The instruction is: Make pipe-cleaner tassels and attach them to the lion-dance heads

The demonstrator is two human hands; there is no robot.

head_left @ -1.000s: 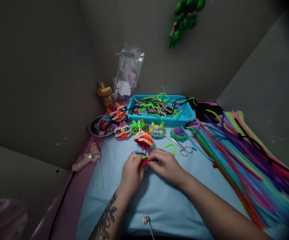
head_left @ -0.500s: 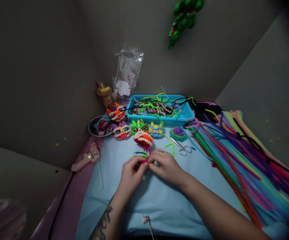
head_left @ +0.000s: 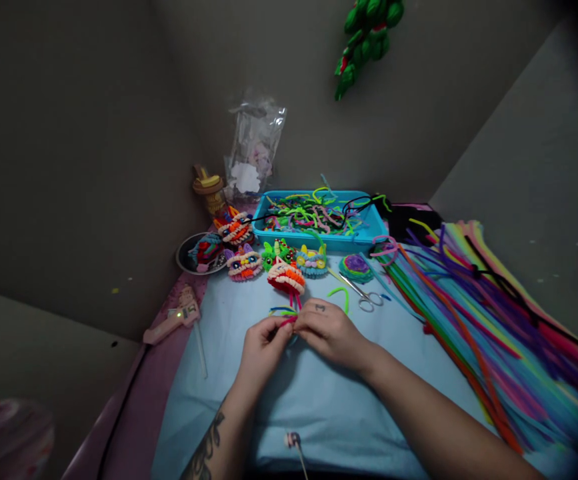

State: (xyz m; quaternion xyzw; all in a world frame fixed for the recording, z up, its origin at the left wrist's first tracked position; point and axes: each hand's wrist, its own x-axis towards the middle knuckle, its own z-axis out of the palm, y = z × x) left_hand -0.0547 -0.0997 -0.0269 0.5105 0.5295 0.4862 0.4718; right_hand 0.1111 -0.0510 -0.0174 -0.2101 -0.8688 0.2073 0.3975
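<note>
Pink pipe cleaner (head_left: 288, 321), pinched, partly hidden

The left arm (head_left: 239, 393) is bare, with a big dark drawing (head_left: 209, 445) on the near part (it looks like leaves on a stem). The left hand (head_left: 260, 350) is bare too. The right hand (head_left: 333, 335) has a small dark mark (head_left: 320, 308) by the knuckles, too tiny to make out. The right arm (head_left: 413, 403) is bare and smooth.

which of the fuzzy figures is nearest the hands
The cream-and-orange figure with red on its lower side; pink stems extend from its near edge, and the other figures sit farther back.
</note>
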